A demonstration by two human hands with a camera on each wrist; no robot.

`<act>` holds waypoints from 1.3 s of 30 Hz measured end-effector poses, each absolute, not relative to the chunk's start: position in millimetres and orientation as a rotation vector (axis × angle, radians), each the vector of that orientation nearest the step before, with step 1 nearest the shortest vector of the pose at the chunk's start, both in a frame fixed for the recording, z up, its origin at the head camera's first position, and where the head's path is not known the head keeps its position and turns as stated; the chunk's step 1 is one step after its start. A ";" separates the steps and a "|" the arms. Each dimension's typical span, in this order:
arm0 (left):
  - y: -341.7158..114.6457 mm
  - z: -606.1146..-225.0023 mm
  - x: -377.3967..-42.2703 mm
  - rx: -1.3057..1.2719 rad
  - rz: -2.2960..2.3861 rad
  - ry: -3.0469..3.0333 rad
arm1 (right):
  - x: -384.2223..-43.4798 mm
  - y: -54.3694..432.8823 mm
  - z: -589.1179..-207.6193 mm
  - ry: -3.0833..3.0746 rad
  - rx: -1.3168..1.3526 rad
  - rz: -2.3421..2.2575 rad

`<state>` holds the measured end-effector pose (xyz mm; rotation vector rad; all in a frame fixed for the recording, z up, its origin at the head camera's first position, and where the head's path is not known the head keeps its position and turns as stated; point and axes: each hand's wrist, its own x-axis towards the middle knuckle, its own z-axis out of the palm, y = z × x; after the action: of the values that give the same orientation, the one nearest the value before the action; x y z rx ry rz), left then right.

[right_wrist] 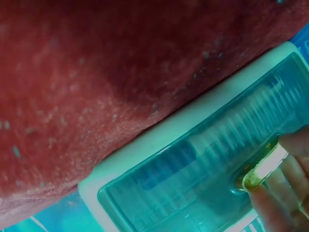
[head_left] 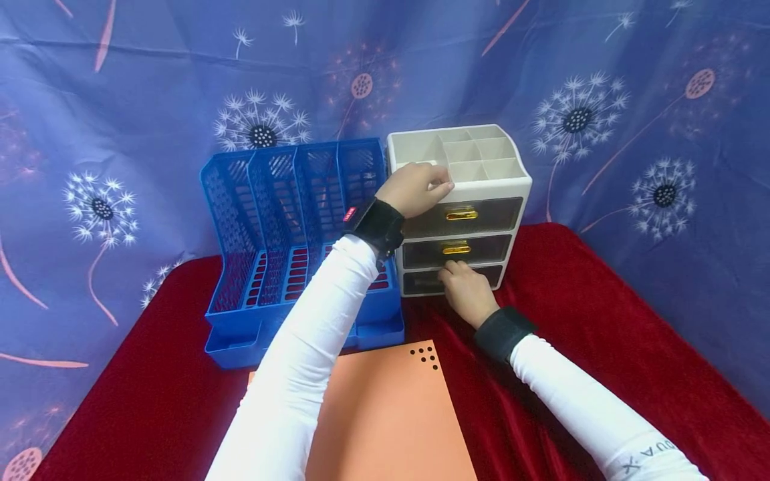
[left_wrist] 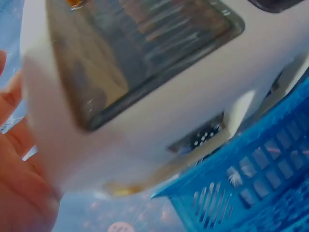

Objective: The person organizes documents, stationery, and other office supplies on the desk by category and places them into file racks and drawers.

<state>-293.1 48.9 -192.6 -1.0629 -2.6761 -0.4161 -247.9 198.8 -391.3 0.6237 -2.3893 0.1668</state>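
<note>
A white desktop drawer organizer (head_left: 515, 200) stands at the back, with dark see-through drawer fronts. My left hand (head_left: 418, 187) rests at its top front edge on the left, fingers loosely bent; in the left wrist view, this hand (left_wrist: 21, 193) shows beside the white casing. Low down, my right hand (head_left: 469, 290) is at the bottom drawer (head_left: 421, 280). Up close in the right wrist view, its thumb and fingers pinch the gold drawer handle (right_wrist: 265, 169). That drawer's front looks level with the frame. The two upper drawers with gold handles (head_left: 461, 214) appear closed.
A blue file rack (head_left: 240, 314) with several slots stands directly left of the organizer. Orange board (head_left: 385, 414) with black dots lies in front on the red cloth (head_left: 601, 300). A blue dandelion-print curtain (head_left: 451, 60) hangs behind. The organizer's top has open compartments (head_left: 481, 150).
</note>
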 end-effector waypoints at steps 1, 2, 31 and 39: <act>46.3 -190.8 -291.3 -1.065 -0.406 -2.666 | -248.1 198.7 -390.3 -2.398 0.625 0.167; 43.4 -188.4 -289.1 -1.063 -0.392 -2.659 | -248.4 198.8 -389.1 -2.411 0.627 0.174; -103.9 -195.5 -222.5 -0.863 -0.335 -2.738 | -204.2 195.2 -349.8 -2.614 0.721 0.538; -154.0 -234.4 -191.8 -0.809 -0.293 -2.801 | -169.5 194.4 -357.5 -2.607 0.806 0.556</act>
<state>-191.8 -154.0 -234.4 -0.8089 -2.8005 -0.2928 -169.5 194.4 -357.5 0.8059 -2.6067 0.5556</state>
